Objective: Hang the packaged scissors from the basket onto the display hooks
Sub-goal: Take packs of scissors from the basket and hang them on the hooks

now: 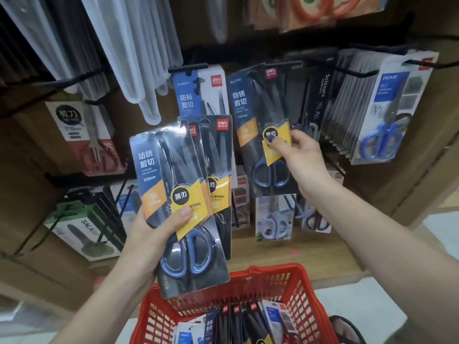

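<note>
We are in a shop, at a stationery display: black wire hooks (347, 70) on a brown board carry rows of identical carded scissors packs (387, 112), and a red plastic shopping basket (301, 294) below holds more of them.

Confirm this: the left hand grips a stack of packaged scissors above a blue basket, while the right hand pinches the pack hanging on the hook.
One thing is wrong: the basket is red, not blue, as the head view shows. The rest holds: the left hand grips a stack of packaged scissors above it, and the right hand pinches the hanging pack.
</note>
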`<state>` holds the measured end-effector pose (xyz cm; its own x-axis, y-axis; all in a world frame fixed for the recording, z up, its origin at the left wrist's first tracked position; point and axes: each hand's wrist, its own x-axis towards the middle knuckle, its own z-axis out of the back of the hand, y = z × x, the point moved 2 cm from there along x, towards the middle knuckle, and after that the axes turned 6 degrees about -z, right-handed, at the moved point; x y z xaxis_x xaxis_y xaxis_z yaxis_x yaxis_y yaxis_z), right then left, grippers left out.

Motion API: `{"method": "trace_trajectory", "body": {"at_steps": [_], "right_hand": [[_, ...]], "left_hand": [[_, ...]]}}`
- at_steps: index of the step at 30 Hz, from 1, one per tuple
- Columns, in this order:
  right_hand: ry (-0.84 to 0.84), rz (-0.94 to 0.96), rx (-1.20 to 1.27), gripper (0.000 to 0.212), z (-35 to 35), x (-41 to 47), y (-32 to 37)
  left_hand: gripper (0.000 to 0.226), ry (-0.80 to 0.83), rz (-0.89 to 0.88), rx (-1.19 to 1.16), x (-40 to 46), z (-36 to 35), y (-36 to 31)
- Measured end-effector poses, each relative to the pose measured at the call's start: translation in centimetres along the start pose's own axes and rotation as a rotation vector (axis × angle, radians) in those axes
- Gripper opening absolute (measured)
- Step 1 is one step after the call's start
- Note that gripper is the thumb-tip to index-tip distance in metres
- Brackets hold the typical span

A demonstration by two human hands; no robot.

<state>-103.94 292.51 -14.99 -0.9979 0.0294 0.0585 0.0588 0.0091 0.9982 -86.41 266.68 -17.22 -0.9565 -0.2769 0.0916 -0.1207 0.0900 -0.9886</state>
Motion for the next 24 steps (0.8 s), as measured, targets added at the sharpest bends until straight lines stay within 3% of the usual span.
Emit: {"method": "trace_trajectory", "body": {"at_steps": [5, 12, 18, 24], "right_hand": [[-0.087, -0.008, -0.054, 0.018, -2.2, 3.7, -0.4], [-0.099, -0.013, -0.010, 0.025, -4.3, 6.4, -1.1], [-0.062, -0.058, -0.047, 0.014, -4.7, 6.4, -1.4], [-0.079, -0.004, -0.428, 0.053, -3.2, 2.5, 0.0]], "left_hand": [[0.077, 0.022, -0.009, 0.010, 0.3, -0.3, 0.2], [0.078, 0.004, -0.012, 0.049, 0.6, -0.6, 0.7], [0.081, 0.011, -0.006, 0.045, 0.5, -1.1, 0.7], [0.084, 0.023, 0.012, 0.078, -0.2, -2.0, 1.0]]}}
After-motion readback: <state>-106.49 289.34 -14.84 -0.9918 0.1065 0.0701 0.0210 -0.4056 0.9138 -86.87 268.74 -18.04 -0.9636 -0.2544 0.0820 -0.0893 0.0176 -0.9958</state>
